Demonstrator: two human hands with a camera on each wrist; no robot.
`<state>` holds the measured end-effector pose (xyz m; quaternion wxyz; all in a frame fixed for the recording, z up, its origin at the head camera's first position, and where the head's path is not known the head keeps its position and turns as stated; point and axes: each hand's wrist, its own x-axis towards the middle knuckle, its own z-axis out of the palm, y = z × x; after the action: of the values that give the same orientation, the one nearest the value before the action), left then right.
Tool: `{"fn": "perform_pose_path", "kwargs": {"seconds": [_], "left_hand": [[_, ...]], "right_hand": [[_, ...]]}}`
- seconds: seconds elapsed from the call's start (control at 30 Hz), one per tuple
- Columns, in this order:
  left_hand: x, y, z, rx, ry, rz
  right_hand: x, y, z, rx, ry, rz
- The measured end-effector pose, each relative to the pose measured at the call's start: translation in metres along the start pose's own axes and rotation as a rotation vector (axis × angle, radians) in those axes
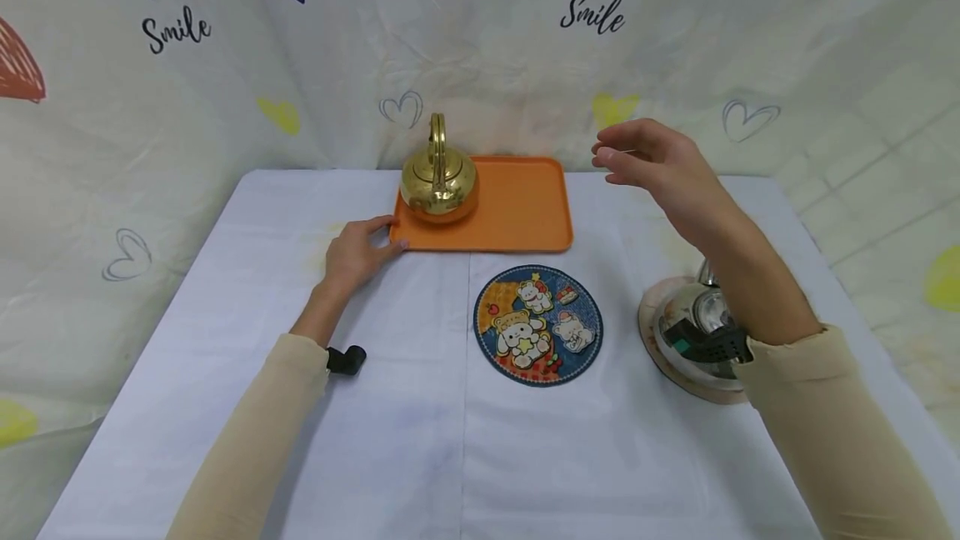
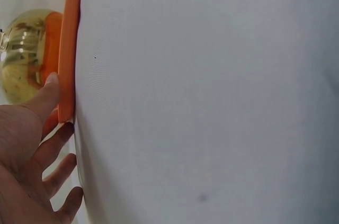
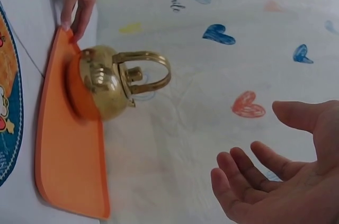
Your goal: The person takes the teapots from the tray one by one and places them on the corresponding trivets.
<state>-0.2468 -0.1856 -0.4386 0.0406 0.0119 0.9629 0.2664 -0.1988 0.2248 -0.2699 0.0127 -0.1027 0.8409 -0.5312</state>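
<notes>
Left hand pinching orange tray corner, gold kettle on tray, right hand raised and empty

Orange tray (image 1: pixel 525 207) lies at the far edge of the white table (image 1: pixel 405 440), long axis left to right. Gold kettle (image 1: pixel 417 188) upright on the tray's left half. Left hand (image 1: pixel 356 252) pinches the near left corner; the left wrist view adds what the head view can't: thumb over the rim, index finger at the outer corner, remaining fingers spread. Right hand (image 1: pixel 667 169) is in the air right of the tray, touching nothing; right wrist view shows its fingers loosely bent and apart, thumb well away.

Kettle handle arches up, nearly edge-on from the head, so it runs roughly front to back; right wrist view gives the full loop and lid knob. Spout direction: can't tell.

Head view only: round metallic pot (image 1: pixel 681 304) on a round board (image 1: pixel 647 325), partly hidden by the right wrist. Round cartoon mat (image 1: pixel 537 326) in front of tray; right wrist view catches just its edge.

Writing: "Smile" twice on the heart-print backdrop (image 1: pixel 495 40) in head view, once sideways from the right wrist.
</notes>
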Motion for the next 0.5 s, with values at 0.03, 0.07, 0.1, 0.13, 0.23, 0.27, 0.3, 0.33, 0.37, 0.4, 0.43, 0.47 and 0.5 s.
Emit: {"fn": "perform_pose_path", "kwargs": {"seconds": [0.03, 0.07, 0.1, 0.13, 0.23, 0.27, 0.3, 0.33, 0.37, 0.4, 0.43, 0.47, 0.5], "left_hand": [[0.0, 0.0, 0.0, -0.001, 0.002, -0.001], [0.0, 0.0, 0.0, -0.002, 0.004, -0.001], [0.0, 0.0, 0.0, -0.004, 0.006, -0.001], [0.0, 0.0, 0.0, -0.004, 0.007, -0.002], [0.0, 0.0, 0.0, -0.002, 0.007, -0.004], [0.0, 0.0, 0.001, 0.0, 0.006, -0.004], [0.0, 0.0, 0.001, 0.002, 0.005, -0.003], [0.0, 0.0, 0.001, 0.004, 0.005, -0.002], [0.001, 0.0, 0.001, 0.006, 0.005, -0.002], [0.001, 0.0, 0.001, 0.006, 0.006, 0.0], [0.001, 0.0, 0.001, 0.006, 0.007, 0.0], [0.001, 0.0, 0.002, 0.003, 0.009, -0.001], [0.001, 0.0, 0.002, 0.001, 0.011, 0.0]], "right_hand": [[0.002, 0.0, 0.002, 0.001, -0.001, -0.007], [0.003, -0.001, 0.005, -0.001, 0.0, -0.012], [0.005, -0.002, 0.007, -0.003, 0.001, -0.015], [0.006, -0.003, 0.01, -0.005, 0.001, -0.017], [0.012, -0.006, 0.018, -0.01, -0.003, -0.016], [0.013, -0.007, 0.021, -0.014, -0.006, -0.012], [0.015, -0.008, 0.024, -0.014, -0.011, -0.008], [0.018, -0.009, 0.027, -0.009, -0.016, -0.004], [0.02, -0.009, 0.03, -0.005, -0.02, 0.002], [0.022, -0.009, 0.033, 0.002, -0.026, 0.007], [0.024, -0.009, 0.036, 0.009, -0.029, 0.011], [0.026, -0.009, 0.039, 0.015, -0.032, 0.014], [0.028, -0.008, 0.041, 0.026, -0.035, 0.016]]}}
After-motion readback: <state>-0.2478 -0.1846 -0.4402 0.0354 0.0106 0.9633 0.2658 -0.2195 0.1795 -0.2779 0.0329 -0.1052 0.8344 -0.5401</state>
